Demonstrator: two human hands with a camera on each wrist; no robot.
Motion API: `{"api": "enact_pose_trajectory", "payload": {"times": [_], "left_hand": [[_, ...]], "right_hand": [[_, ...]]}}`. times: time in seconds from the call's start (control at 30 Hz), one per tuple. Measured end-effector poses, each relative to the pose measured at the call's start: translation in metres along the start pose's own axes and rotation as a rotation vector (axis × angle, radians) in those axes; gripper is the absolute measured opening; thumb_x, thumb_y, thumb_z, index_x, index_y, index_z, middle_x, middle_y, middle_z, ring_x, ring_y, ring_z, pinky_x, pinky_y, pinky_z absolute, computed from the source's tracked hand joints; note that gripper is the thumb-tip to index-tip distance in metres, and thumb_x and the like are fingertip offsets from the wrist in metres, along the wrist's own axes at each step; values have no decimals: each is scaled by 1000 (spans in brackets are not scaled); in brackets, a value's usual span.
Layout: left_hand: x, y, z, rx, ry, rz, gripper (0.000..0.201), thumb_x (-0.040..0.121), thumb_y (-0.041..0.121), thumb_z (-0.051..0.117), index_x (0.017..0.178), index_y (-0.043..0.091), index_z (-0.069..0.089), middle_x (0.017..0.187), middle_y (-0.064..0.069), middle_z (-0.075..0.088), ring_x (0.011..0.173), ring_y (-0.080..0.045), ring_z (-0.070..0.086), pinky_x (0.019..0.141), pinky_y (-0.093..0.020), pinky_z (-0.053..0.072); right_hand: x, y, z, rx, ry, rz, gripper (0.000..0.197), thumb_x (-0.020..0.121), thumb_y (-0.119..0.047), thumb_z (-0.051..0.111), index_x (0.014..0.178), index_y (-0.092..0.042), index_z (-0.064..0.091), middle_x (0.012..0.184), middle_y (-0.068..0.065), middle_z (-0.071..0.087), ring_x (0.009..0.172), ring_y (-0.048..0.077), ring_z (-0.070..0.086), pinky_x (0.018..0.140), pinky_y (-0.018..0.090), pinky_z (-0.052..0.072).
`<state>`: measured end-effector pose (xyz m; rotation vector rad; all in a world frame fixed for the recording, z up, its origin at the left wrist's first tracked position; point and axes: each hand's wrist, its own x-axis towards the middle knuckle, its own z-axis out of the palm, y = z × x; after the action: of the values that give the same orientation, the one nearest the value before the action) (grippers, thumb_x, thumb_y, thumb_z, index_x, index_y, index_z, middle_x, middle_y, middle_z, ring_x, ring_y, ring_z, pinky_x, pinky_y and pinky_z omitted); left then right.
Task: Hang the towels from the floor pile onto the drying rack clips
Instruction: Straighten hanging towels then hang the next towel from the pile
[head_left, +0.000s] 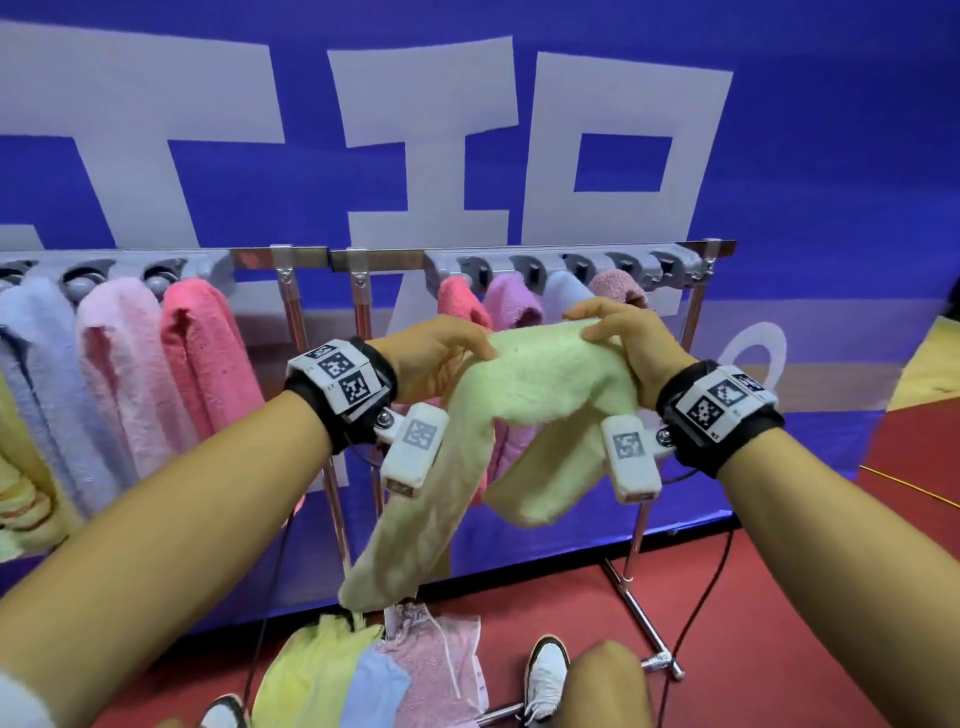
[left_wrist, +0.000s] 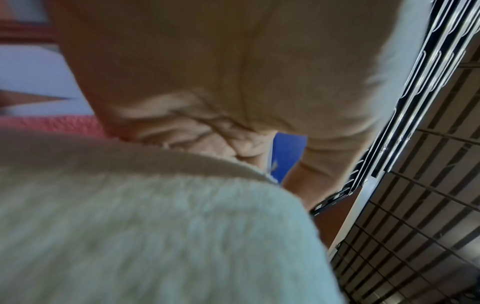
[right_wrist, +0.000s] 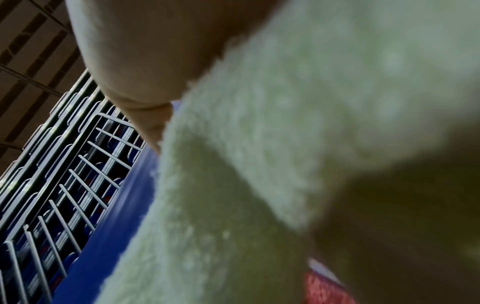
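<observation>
I hold a pale green towel (head_left: 524, 384) in front of the drying rack (head_left: 519, 254), both hands pinching its top edge: left hand (head_left: 431, 353) and right hand (head_left: 623, 338), fingers curled onto the cloth. It looks soft, light and floppy, best gripped at the bunched edge. Its length droops down-left toward the floor pile (head_left: 374, 670).
</observation>
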<state>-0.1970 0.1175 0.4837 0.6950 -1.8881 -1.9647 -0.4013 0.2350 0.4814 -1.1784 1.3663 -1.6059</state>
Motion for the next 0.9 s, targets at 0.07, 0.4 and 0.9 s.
{"api": "enact_pose_trajectory", "payload": {"times": [0.07, 0.4, 0.9], "left_hand": [[12, 2, 11, -33, -35, 49, 36, 75, 6, 62, 109, -4, 66, 82, -11, 71, 71, -21, 68, 64, -27, 56], [68, 12, 75, 160, 20, 93, 32, 74, 24, 75, 94, 0, 69, 82, -18, 54, 68, -26, 49, 57, -26, 37], [157, 3, 143, -39, -37, 217, 24, 104, 12, 40, 101, 6, 63, 92, -9, 69, 80, -15, 66, 74, -25, 54]], "right_hand": [[1, 0, -8, -35, -23, 23, 27, 57, -8, 57, 82, -10, 65, 80, 7, 61, 72, 23, 58, 67, 30, 48], [11, -2, -42, -90, -244, 170, 19, 65, -16, 55, 72, -10, 72, 84, 10, 70, 79, 24, 65, 81, 34, 47], [35, -5, -138, -188, -97, 304, 65, 66, -37, 68, 114, 7, 64, 117, 32, 63, 110, 51, 59, 99, 56, 42]]}}
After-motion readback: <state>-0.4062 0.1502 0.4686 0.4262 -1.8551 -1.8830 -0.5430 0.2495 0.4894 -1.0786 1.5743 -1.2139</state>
